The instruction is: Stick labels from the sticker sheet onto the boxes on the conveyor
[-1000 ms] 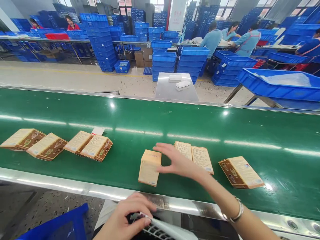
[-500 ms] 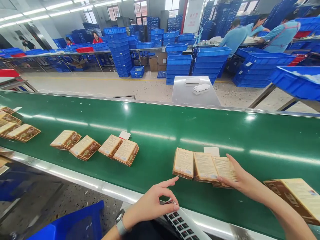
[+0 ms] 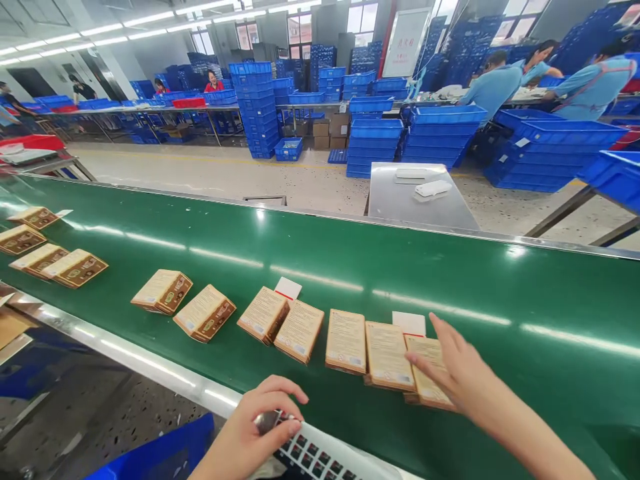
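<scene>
My left hand (image 3: 260, 420) is at the near edge of the belt, with thumb and fingers closed on the corner of a sheet of stickers (image 3: 325, 460) bearing rows of small dark labels. My right hand (image 3: 463, 377) reaches over the belt, its thumb and fingers apart around a cream-and-brown box (image 3: 430, 383). The hand partly hides this box, and I cannot tell if it touches it. A second box (image 3: 389, 357) lies against it on the left, and a third box (image 3: 346, 341) beside that. Behind them is a white card (image 3: 409, 323) with a red edge.
More boxes lie leftward on the green conveyor belt (image 3: 225, 233), including a box (image 3: 300, 331) beside another white card (image 3: 289, 288). A metal table (image 3: 420, 200) stands beyond the belt. Blue crates (image 3: 255, 113) are stacked behind, and co-workers in blue (image 3: 493, 87) work at the back right.
My right hand has gone from the single box to the right-hand end of the row. The boxes now sit closer in one line. The left hand keeps the sticker sheet; the view has swung left.
</scene>
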The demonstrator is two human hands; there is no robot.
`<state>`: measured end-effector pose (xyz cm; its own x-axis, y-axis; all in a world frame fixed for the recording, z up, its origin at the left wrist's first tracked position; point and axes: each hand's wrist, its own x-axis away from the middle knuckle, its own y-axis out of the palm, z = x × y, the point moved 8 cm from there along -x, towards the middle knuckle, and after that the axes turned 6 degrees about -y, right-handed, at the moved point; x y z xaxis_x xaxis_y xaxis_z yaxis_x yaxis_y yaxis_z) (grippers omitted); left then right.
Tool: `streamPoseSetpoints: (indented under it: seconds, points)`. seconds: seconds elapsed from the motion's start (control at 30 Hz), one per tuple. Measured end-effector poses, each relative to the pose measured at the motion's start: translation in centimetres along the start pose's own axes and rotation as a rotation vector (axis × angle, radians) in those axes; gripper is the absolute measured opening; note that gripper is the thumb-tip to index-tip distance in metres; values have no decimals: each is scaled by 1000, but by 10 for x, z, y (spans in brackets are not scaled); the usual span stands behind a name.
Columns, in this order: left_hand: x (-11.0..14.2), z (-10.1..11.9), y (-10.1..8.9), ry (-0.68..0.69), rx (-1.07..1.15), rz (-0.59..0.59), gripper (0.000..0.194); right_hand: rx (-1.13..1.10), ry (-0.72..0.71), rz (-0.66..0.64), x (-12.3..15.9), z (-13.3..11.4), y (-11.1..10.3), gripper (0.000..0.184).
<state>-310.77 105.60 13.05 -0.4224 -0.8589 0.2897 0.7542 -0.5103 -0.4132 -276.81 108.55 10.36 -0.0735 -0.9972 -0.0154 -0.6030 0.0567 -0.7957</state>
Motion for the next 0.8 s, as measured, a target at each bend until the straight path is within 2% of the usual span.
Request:
streamPoseSetpoints:
  seconds: [0.07, 0.13, 0.2, 0.23, 0.33, 0.43, 0.53, 0.73, 0.8]
  points:
    - [8, -16, -31, 0, -85, 100, 29, -47, -100, 28, -37, -40, -8, 70]
    - [7, -30, -52, -3, -213, 127, 29, -239, -167, -108, -84, -82, 9, 52]
    - [-6, -40, -61, 18, -342, 72, 28, -463, -167, -386, -128, -119, 54, 45]
    - [-15, -42, -62, 47, -392, 34, 26, -511, -128, -472, -147, -130, 78, 43]
    - [-47, -40, -63, 166, -482, -71, 15, -499, -41, -591, -187, -145, 143, 43]
    - [-70, -33, -61, 270, -502, -129, 10, -518, -11, -709, -193, -146, 181, 51]
    - [-80, -28, -56, 299, -504, -149, 11, -560, 8, -800, -180, -145, 185, 57]
    - [-84, -25, -35, 290, -493, -196, 13, -661, 69, -856, -141, -159, 153, 61]
    - [-85, -24, -28, 291, -467, -194, 15, -617, 65, -849, -128, -165, 143, 58]
